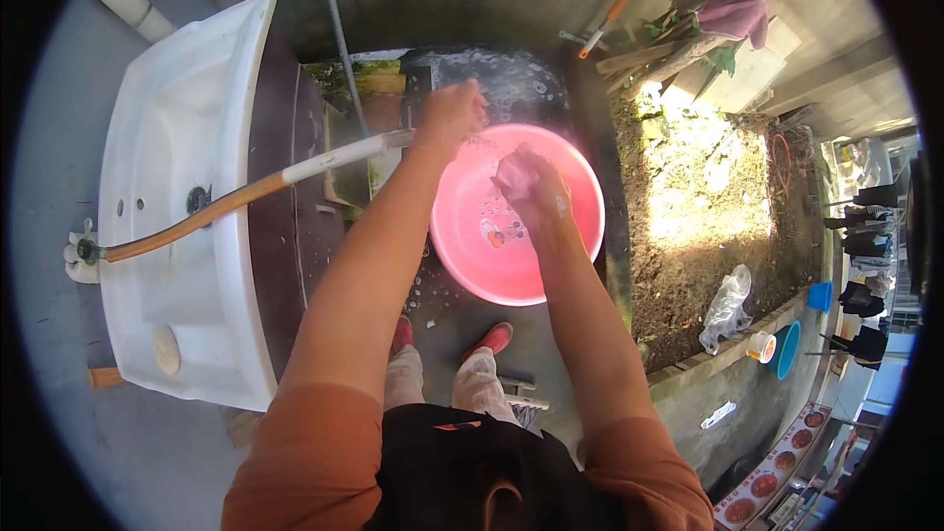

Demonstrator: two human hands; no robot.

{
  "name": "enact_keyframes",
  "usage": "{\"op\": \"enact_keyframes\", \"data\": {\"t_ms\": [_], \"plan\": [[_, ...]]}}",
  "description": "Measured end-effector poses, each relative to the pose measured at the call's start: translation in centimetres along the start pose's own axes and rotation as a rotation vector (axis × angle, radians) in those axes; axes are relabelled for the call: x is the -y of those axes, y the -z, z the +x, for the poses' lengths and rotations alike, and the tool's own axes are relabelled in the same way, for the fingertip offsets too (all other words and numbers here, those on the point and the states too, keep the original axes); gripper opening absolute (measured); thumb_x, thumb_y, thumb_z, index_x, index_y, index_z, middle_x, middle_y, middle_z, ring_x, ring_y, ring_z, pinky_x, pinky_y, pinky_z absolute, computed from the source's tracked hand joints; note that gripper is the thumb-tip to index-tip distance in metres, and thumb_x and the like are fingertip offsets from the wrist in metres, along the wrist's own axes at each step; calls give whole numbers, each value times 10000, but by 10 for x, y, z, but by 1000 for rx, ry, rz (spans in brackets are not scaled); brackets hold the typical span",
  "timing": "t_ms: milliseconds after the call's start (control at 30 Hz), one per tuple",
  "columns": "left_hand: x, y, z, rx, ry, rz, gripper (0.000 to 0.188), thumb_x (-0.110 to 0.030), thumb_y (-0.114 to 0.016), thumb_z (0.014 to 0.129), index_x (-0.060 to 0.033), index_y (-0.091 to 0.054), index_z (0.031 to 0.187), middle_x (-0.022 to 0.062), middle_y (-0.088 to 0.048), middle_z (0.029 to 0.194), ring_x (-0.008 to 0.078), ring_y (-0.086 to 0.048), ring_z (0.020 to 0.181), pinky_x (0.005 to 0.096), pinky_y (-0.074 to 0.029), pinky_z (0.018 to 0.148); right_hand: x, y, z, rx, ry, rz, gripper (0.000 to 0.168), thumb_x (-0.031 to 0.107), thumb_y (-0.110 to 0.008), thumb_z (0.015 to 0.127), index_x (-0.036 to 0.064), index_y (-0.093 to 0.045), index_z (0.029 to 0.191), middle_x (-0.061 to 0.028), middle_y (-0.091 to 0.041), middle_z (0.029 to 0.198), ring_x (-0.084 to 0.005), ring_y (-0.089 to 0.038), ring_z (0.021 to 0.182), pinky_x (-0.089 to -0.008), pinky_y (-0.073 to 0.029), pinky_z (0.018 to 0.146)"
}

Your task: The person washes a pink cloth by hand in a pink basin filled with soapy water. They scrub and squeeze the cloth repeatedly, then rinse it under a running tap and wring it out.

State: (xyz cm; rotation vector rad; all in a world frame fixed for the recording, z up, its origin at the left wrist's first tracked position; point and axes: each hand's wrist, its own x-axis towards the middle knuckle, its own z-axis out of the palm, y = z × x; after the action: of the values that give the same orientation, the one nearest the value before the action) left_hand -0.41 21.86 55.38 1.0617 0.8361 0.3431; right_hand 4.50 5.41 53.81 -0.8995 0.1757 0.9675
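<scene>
A pink plastic basin [472,251] stands before me with a little water and a printed pattern on its bottom. My right hand [535,184] is closed around a wet pink cloth [516,173] over the basin. My left hand [453,114] is above the basin's far left rim, its fingers curled; whether it holds anything is not clear. Beside my left wrist ends a hose [324,162], brown with a white end section, which runs from a tap [87,249] across the sink. Water splashes between my hands.
On the left is a white ceramic sink [177,265] with a round pale object [166,349]. Wet, sudsy ground lies beyond the basin. To the right are a dirt bed [686,236], a plastic bag [729,306], a white tub [761,346] and stacked wood [671,59].
</scene>
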Motion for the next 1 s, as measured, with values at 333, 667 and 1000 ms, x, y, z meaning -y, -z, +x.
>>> {"op": "enact_keyframes", "data": {"t_ms": [333,667,1000], "plan": [[6,22,30,-246,102,-464,209,-277,-515,873,-86,-548,794,19,-550,666,119,-471,508,238,-373,434,-13,-1,11,54,-32,99,236,104,-538,836,15,-457,1038,-107,-526,963,-244,-571,831,-367,-469,642],[40,19,-4,-116,-186,18,286,-324,-554,858,-51,-578,941,55,-609,821,154,-571,675,283,-474,585,-36,-31,43,175,-25,240,206,137,-459,899,27,-448,1072,-133,-530,1053,-253,-543,937,-393,-447,842],[90,-5,-40,32,-382,-135,159,-159,-508,878,-84,-576,1000,20,-606,917,149,-557,884,313,-442,788,-49,-31,58,33,112,50,162,150,-478,884,12,-500,966,-102,-560,976,-204,-534,891,-352,-465,784]]}}
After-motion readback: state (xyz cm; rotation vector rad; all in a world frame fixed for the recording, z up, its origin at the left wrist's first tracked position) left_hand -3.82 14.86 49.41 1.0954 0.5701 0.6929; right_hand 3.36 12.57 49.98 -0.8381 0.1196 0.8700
